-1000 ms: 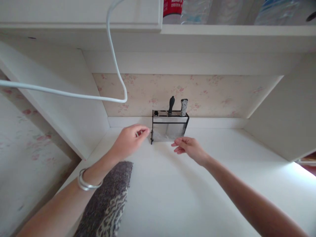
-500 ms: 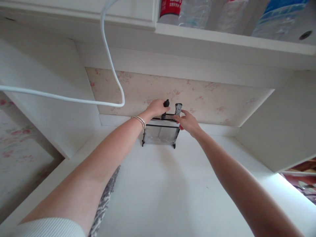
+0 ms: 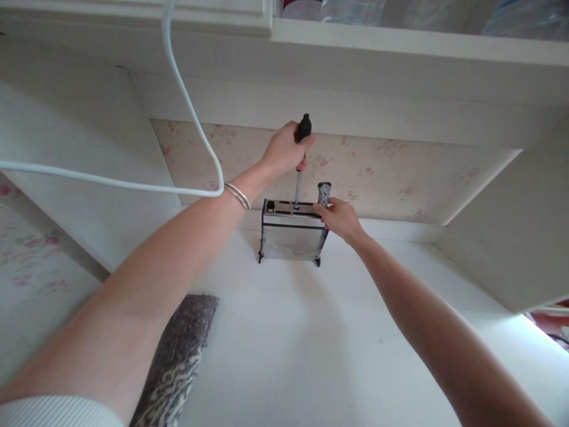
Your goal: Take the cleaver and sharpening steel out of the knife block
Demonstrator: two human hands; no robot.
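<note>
My left hand (image 3: 287,148) is closed round the black handle of a sharpening rod (image 3: 298,188). Its slim metal shaft stands nearly upright, the lower end still inside a slot in the top of a knife rack (image 3: 284,225). This rack has a slotted metal top, dark side frames and clear panels, and stands on the white surface against the wall. At the rack's right end my right hand (image 3: 341,218) grips the top corner. Beside its thumb, a grey speckled knife handle (image 3: 324,191) sticks up from the rack; the blade is hidden inside.
A white cable (image 3: 195,118) loops across the upper left. Overhead is a white shelf (image 3: 400,44) with plastic bottles (image 3: 353,10) on it. Lower left, a brown and cream woven mat (image 3: 189,326) lies partly under my left forearm. White panels (image 3: 502,237) flank both sides.
My left hand has risen with the sharpening rod, drawing its shaft partly up out of the rack. My right hand stays at the rack's right end. The view has shifted slightly downward.
</note>
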